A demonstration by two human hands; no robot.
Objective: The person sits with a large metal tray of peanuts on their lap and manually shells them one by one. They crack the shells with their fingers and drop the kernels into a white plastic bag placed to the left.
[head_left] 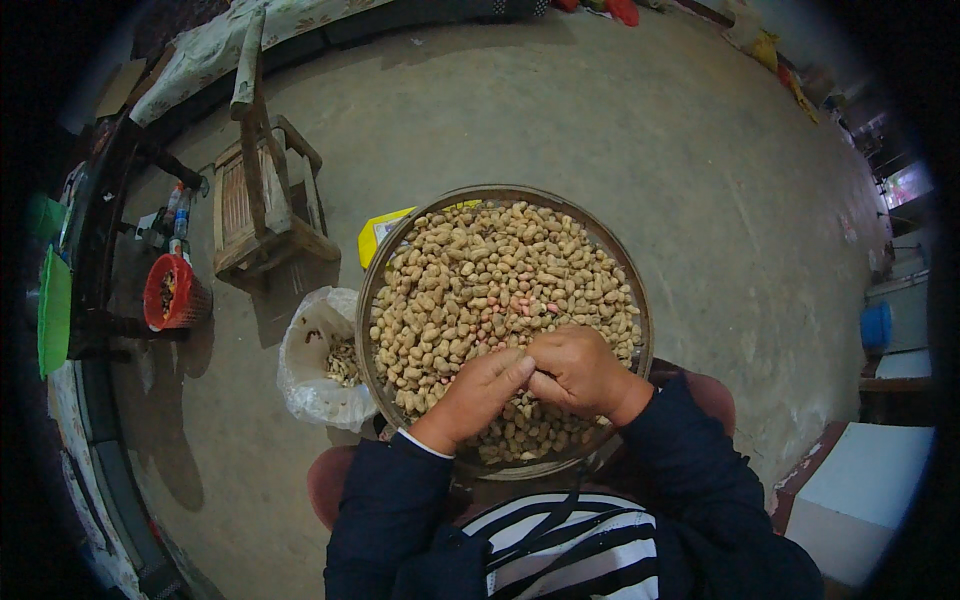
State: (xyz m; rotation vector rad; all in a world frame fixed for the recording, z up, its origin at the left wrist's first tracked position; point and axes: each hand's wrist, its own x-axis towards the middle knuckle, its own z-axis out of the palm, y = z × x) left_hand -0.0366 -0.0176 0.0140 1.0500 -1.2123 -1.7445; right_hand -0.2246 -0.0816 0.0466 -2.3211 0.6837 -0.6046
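A round rimmed tray (367,300), its rim brownish, rests over the person's lap, filled with unshelled peanuts (442,277). Among them, near the middle, lie several pink shelled kernels (517,304). Above the tray's near half, my left hand (480,394) and my right hand (581,371) meet at the fingertips, with thumbs and forefingers pinched together. Whatever is between the fingers is hidden by them, so I cannot tell if a peanut is held. Left of the tray stands a container lined with a clear plastic bag (307,375), with empty peanut shells (343,364) inside.
A wooden chair (255,202) stands on the concrete floor at the left, beside a red plastic basket (176,292) and bottles (181,214). A yellow packet (369,244) shows behind the tray's left rim. A white box-like object (862,465) is at the lower right.
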